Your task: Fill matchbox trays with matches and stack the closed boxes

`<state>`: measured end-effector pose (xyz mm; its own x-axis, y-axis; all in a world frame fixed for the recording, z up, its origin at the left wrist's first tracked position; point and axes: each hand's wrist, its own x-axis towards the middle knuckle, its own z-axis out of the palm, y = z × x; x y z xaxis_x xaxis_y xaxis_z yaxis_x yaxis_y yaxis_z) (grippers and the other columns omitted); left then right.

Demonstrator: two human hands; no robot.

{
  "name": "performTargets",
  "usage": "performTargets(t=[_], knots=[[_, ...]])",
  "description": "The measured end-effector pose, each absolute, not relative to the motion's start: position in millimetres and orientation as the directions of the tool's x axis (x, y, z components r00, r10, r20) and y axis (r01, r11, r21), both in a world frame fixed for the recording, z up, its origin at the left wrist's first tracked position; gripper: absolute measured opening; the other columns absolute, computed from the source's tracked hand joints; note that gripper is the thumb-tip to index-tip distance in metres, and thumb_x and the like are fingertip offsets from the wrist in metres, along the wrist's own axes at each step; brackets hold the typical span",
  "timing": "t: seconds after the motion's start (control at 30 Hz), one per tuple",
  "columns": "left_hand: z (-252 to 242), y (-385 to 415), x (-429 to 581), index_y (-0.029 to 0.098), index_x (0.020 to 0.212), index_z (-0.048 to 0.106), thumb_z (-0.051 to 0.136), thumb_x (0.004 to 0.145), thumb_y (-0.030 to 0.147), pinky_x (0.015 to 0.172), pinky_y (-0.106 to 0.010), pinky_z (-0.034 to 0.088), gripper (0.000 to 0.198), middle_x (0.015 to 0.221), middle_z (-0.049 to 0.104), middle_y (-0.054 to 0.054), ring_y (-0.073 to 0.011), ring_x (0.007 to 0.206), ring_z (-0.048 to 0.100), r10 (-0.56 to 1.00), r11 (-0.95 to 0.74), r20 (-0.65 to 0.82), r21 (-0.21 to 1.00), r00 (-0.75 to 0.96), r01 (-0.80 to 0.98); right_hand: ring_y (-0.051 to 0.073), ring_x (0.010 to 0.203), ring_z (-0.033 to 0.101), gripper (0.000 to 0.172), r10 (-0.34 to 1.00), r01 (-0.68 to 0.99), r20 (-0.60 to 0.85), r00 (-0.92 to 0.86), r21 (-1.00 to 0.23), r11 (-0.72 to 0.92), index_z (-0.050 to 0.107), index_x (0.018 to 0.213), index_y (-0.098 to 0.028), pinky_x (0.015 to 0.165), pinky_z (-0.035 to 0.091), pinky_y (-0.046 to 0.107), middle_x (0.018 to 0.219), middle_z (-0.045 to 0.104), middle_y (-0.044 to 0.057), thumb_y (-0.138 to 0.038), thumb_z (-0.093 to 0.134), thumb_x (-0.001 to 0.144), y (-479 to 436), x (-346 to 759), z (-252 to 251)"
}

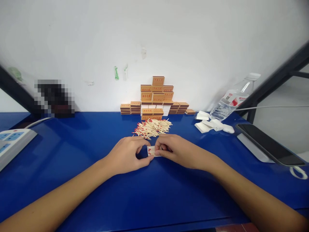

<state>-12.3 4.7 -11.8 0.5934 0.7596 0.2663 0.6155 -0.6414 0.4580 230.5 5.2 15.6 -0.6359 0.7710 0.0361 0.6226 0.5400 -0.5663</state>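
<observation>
A small white matchbox tray [148, 152] lies on the blue table in front of me, with a few red-headed matches [150, 150] in it. My left hand [131, 154] grips the tray's left end between thumb and fingers. Over its right part, my right hand [170, 148] is pinched closed, fingertips down at the matches; its fingers hide the right end of the tray and most of what they hold. Just beyond both hands spreads a loose heap of matches [153, 128] with red heads.
Matchboxes [157, 96] stand stacked against the wall. White trays [202, 127] lie at the right, before a leaning water bottle [229, 100]. A phone [267, 143] rests on a white block farther right. At the left edge sits a power strip [16, 141].
</observation>
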Motion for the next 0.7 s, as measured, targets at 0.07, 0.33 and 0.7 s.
performTargets(t=[0.07,0.33,0.7], knots=[[-12.0,4.8,-12.3,0.023,0.101,0.077,0.074,0.086,0.041,0.059,-0.028,0.033,0.023,0.067,0.055,0.004,-0.0124,0.06,0.049,0.761,-0.638,0.254,0.456,0.597,0.62,0.013,0.07,0.051,0.013,0.791,0.61,0.102,-0.604,-0.58,0.54,0.069,0.088,-0.02,0.066,0.037,0.027,0.076,0.059,-0.002,-0.026,0.066,0.099,8.6,229.5,13.0],[-13.3,6.2,-12.3,0.024,0.104,0.076,0.071,0.089,0.041,0.061,-0.028,0.036,0.024,0.072,0.061,0.003,-0.0139,0.063,0.054,0.743,-0.659,0.255,0.44,0.619,0.61,0.014,0.06,0.053,0.017,0.935,0.821,0.263,-0.239,-0.459,0.339,0.074,0.081,-0.017,0.06,0.035,0.03,0.067,0.066,0.002,-0.026,0.066,0.092,63.7,218.7,34.2],[-14.3,5.1,-13.7,0.023,0.104,0.077,0.071,0.089,0.04,0.06,-0.029,0.037,0.024,0.073,0.064,0.001,-0.0153,0.064,0.058,0.719,-0.69,0.296,0.414,0.628,0.594,0.02,0.071,0.066,0.016,0.964,0.949,0.047,-0.263,-0.166,0.268,0.079,0.076,-0.018,0.06,0.038,0.032,0.076,0.076,0.009,-0.027,0.073,0.088,94.7,200.5,33.8]])
